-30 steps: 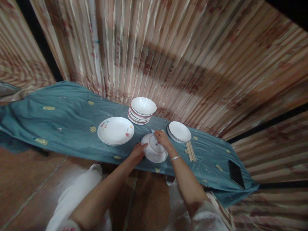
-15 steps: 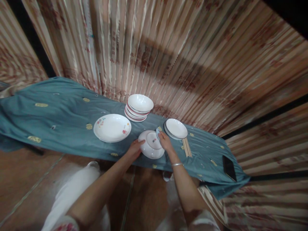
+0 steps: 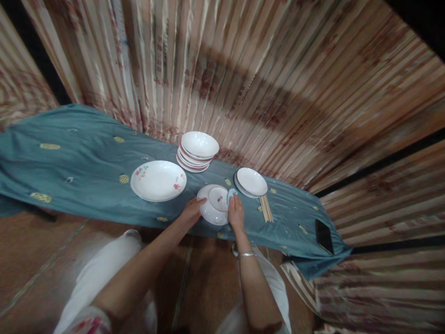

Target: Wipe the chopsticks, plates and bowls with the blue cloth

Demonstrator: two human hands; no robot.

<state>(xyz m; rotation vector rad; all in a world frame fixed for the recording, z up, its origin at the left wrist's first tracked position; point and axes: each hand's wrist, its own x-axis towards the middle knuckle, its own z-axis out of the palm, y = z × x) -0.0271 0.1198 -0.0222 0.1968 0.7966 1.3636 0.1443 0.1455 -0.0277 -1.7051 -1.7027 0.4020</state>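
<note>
A white bowl [image 3: 212, 211] is held bottom up over the front edge of the table, its foot ring and a small mark facing me. My left hand [image 3: 192, 209] grips the bowl's left rim, thumb on the outer side. In my right hand [image 3: 236, 212] is a light blue cloth [image 3: 232, 195], pressed against the bowl's right side. Fingers beneath the bowl are hidden.
Left of the bowl lies a large floral plate [image 3: 158, 181]. Behind stands a stack of bowls [image 3: 200, 144]. To the right are stacked small plates [image 3: 252, 182], chopsticks [image 3: 266, 208] and a phone [image 3: 324, 236] on the green tablecloth [image 3: 90, 153]. A pleated curtain [image 3: 215, 69] hangs behind.
My right hand with the cloth has slid from the bowl's upper right down along its right side. The left hand keeps its hold. The whole view has shifted slightly.
</note>
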